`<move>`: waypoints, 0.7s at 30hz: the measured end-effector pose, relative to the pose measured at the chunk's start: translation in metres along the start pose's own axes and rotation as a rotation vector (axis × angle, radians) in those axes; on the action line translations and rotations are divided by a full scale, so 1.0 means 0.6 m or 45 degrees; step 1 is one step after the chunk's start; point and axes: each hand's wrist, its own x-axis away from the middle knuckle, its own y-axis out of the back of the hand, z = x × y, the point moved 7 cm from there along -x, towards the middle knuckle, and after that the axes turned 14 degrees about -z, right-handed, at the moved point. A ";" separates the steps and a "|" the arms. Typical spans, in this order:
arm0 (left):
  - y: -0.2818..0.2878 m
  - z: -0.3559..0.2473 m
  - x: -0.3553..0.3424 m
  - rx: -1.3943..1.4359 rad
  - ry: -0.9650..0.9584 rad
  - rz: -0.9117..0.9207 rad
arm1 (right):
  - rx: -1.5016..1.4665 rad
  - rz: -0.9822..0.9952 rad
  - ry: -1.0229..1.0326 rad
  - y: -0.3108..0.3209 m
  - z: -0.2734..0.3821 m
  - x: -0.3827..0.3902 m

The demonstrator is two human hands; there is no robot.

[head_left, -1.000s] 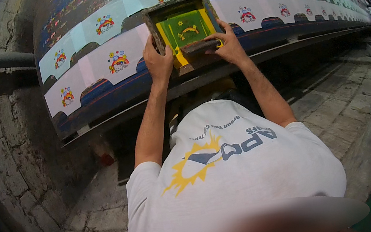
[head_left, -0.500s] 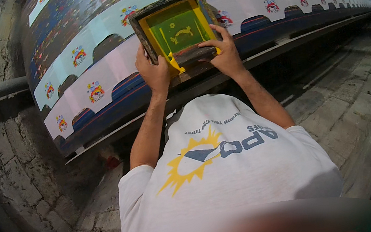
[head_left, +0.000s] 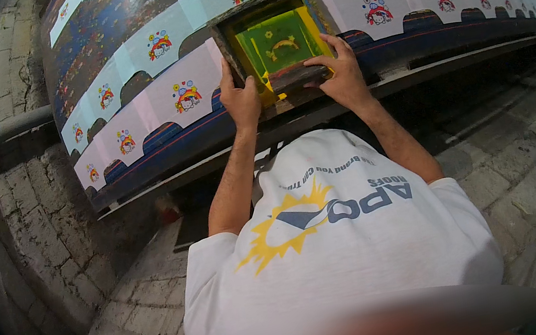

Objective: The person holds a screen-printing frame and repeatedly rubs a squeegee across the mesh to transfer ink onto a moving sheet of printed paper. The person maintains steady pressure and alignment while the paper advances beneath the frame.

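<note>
A wooden screen-printing frame (head_left: 262, 4) lies over the near row of pale pink sheets. Its yellow-green mesh (head_left: 283, 37) bears a small stencil of curved and flower-like shapes. My left hand (head_left: 243, 102) grips the frame's left side, thumb toward the inner edge. Along the near inside of the frame rests a dark squeegee (head_left: 296, 78). My right hand (head_left: 343, 76) closes round the squeegee's right end and touches the frame's near right corner; some of its fingers are hidden beneath. Multicoloured prints (head_left: 188, 96) show on sheets either side of the frame.
A long, paint-specked table (head_left: 115, 24) runs from left to far right, with a second row of pale blue sheets (head_left: 190, 16) behind the pink ones. A grey pipe (head_left: 10, 133) meets its left end. Stone paving (head_left: 510, 166) lies around it.
The frame has shifted right along the near row, with both hands still on it. Another print now shows to its left. The whole view has shifted as well.
</note>
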 end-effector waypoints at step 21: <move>-0.003 0.017 0.000 -0.187 -0.049 -0.027 | 0.424 0.414 0.571 -0.041 0.074 -0.040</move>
